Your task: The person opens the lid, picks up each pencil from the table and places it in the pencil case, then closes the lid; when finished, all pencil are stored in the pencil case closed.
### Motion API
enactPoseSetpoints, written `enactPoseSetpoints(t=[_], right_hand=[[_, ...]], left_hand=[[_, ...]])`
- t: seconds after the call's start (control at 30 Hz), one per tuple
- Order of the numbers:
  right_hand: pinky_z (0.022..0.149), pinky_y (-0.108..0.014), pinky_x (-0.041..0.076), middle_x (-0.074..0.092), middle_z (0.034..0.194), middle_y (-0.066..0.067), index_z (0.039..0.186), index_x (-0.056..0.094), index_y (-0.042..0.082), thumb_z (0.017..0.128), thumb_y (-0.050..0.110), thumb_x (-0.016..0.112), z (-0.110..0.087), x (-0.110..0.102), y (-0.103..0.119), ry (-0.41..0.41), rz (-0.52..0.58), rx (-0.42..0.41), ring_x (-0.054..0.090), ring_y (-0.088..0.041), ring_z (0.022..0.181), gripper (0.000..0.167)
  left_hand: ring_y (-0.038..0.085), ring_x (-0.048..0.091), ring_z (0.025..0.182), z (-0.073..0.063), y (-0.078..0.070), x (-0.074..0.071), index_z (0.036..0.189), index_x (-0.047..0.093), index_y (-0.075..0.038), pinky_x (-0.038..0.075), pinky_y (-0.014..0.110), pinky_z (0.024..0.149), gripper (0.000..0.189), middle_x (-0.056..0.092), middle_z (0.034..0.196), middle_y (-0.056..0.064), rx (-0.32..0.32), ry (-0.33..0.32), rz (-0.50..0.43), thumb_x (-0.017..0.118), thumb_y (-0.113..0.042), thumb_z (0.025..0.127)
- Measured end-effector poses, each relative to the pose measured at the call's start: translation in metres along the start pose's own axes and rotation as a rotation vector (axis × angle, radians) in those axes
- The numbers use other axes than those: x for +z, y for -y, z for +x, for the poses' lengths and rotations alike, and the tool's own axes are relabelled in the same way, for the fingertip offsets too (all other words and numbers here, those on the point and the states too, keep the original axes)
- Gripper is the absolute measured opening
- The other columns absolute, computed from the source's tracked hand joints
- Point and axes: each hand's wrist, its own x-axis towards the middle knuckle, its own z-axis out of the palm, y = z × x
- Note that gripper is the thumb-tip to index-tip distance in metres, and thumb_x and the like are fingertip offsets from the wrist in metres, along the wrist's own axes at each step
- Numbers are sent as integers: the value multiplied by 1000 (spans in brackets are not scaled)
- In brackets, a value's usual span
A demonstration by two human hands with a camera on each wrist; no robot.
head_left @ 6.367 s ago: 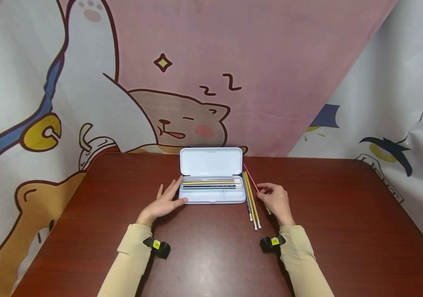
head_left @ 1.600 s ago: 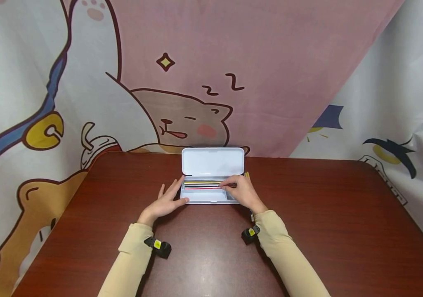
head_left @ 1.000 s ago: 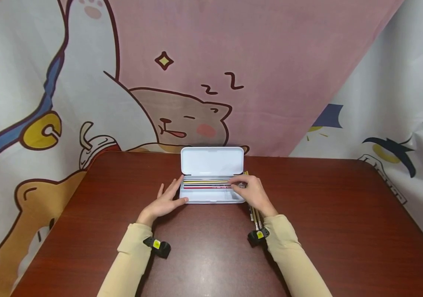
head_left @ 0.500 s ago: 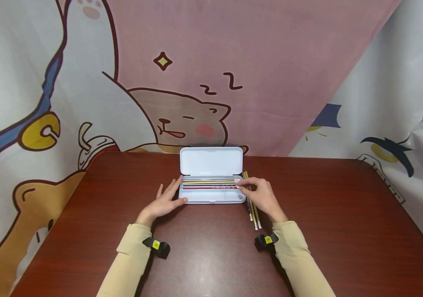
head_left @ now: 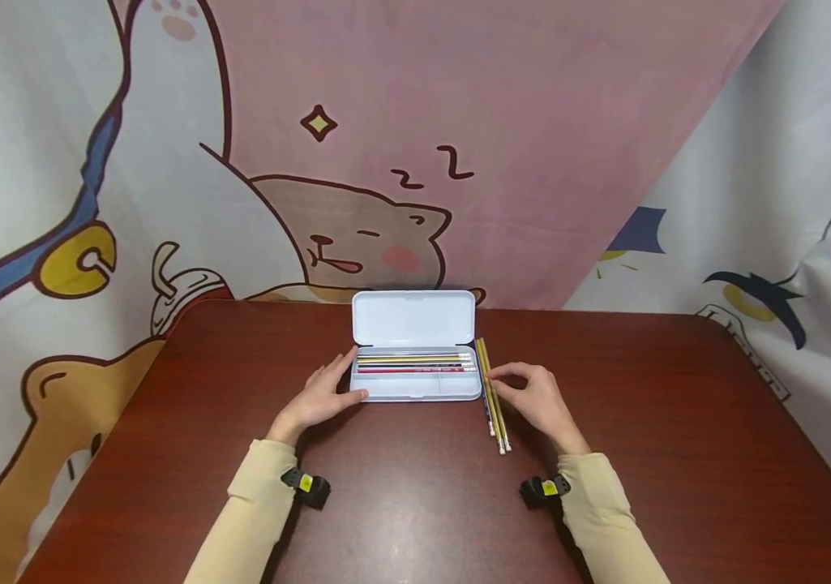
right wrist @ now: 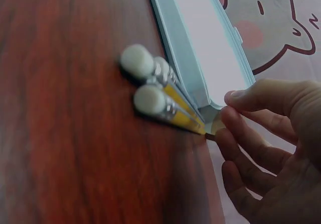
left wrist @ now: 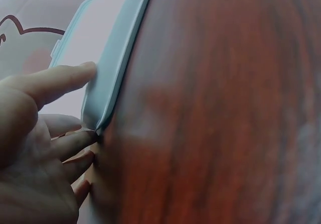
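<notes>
A white pencil case lies on the table, its lid raised. Several pencils lie lengthwise in its back compartment, a red pencil frontmost. My left hand rests at the case's left end, thumb at the front corner and fingers along the side. To the right of the case, yellow pencils and a dark one lie side by side. My right hand is beside them, thumb and index fingertips at the yellow pencils. In the right wrist view, thumb and index are slightly apart, without a visible grip; white eraser ends point toward the camera.
The brown wooden table extends to both sides and in front of the case. Behind it hangs a cartoon-printed cloth, close to the raised lid. A black wrist camera sits on each sleeve.
The red pencil, earlier at my right hand beside the case, now lies inside it. My right hand has let go and moved right to the loose pencils. My left hand stays put.
</notes>
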Motion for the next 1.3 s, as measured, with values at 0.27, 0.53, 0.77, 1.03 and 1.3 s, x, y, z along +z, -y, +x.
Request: enactPoseSetpoints(t=[0.27, 0.53, 0.77, 1.03, 1.3], right_hand=[[74, -36, 47, 71, 91, -6, 102, 73, 4, 85, 6, 70, -8, -1, 0, 45, -24, 91, 62, -21, 84, 17], [63, -30, 43, 65, 80, -3, 106, 68, 1, 83, 5, 65, -13, 6, 5, 52, -42, 159, 57, -15, 70, 24], [63, -31, 41, 62, 76, -1, 107, 66, 0, 80, 4, 67, -12, 11, 5, 25, -78, 187, 55, -14, 66, 27], [61, -33, 40, 62, 76, 0, 107, 66, 2, 80, 7, 69, -11, 10, 7, 7, -117, 226, 55, -14, 66, 29], [57, -33, 37, 60, 76, 1, 109, 65, 4, 80, 8, 73, -12, 8, 10, 10, -160, 265, 51, -16, 65, 30]], left_hand=[[38, 27, 139, 1, 1, -3, 151, 26, 2, 23, 52, 111, 87, 31, 150, 26, -12, -66, -108, 76, -17, 82], [40, 43, 126, 3, 4, -3, 147, 34, 1, 36, 54, 101, 81, 40, 144, 26, 11, -132, -168, 77, -15, 81], [40, 36, 130, 4, 10, 0, 147, 38, -4, 32, 55, 104, 76, 40, 144, 24, -6, -111, -200, 76, -16, 82], [40, 25, 138, 5, 11, -1, 149, 36, -5, 25, 56, 108, 75, 34, 149, 23, 16, -66, -189, 74, -15, 85], [41, 19, 139, 6, 12, 0, 152, 29, -5, 19, 60, 109, 85, 30, 151, 25, 15, -26, -123, 76, -25, 84]])
